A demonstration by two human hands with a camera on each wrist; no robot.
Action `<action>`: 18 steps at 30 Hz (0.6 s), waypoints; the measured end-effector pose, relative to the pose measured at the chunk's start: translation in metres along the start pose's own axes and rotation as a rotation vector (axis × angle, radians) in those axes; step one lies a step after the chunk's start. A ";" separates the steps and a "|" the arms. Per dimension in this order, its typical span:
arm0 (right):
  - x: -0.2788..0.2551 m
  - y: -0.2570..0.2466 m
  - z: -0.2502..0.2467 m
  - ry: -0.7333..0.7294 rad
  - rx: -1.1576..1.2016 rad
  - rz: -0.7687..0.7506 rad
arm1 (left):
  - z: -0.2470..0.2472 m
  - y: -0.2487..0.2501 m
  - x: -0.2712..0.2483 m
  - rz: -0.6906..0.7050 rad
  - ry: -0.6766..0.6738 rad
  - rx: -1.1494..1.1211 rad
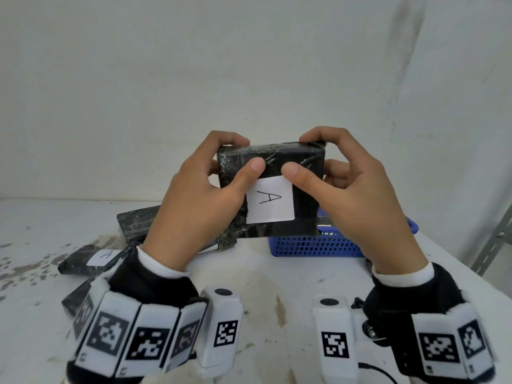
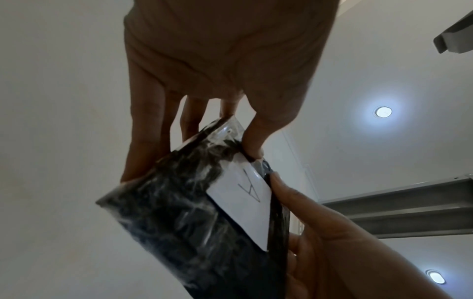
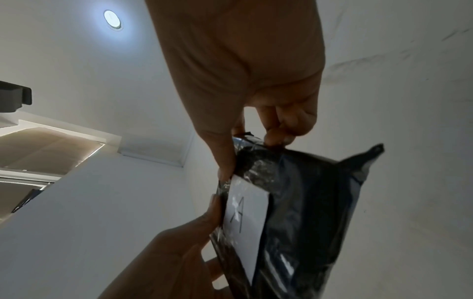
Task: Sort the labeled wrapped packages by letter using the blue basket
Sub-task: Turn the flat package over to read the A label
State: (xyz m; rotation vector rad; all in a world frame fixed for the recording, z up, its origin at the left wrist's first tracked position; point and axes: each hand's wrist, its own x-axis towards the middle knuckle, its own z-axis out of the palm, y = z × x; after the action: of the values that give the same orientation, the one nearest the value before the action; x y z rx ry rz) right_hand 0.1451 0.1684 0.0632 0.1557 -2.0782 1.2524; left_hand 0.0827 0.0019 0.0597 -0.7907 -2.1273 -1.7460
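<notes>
A black wrapped package [image 1: 302, 173] with a white label marked A [image 1: 270, 200] is held upright above the table, label toward me. My left hand [image 1: 199, 195] grips its left side, thumb on the front, fingers behind. On its right side my right hand [image 1: 352, 195] grips likewise. The left wrist view shows the package [image 2: 179, 212] and its label [image 2: 243, 202] pinched by both hands; so does the right wrist view, where the package [image 3: 307, 202] fills the lower right. The blue basket [image 1: 318, 245] stands on the table behind and below the package, partly hidden.
Other black wrapped packages lie on the white table [image 1: 263, 273] at the left: one labeled A [image 1: 91, 259], another [image 1: 138, 223] behind my left hand. A grey metal shelf post [image 1: 493, 239] rises at the right edge. A white wall stands behind.
</notes>
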 end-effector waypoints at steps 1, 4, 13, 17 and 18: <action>0.000 -0.001 0.000 -0.007 0.014 0.008 | 0.000 0.000 0.000 -0.008 0.004 0.001; 0.000 -0.001 -0.003 -0.019 0.045 0.029 | 0.002 0.000 0.000 -0.087 0.036 0.005; 0.002 -0.001 -0.004 -0.058 0.123 0.136 | 0.002 0.000 0.000 -0.096 -0.045 -0.038; 0.002 -0.001 -0.003 -0.084 0.145 0.150 | 0.001 0.002 0.000 -0.116 -0.063 -0.060; 0.002 -0.001 -0.003 -0.089 0.146 0.155 | 0.000 0.002 0.001 -0.113 -0.062 -0.061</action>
State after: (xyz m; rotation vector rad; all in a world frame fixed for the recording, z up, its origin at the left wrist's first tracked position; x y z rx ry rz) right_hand 0.1456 0.1710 0.0664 0.1200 -2.1067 1.5172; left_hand 0.0833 0.0028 0.0614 -0.7629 -2.2081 -1.8746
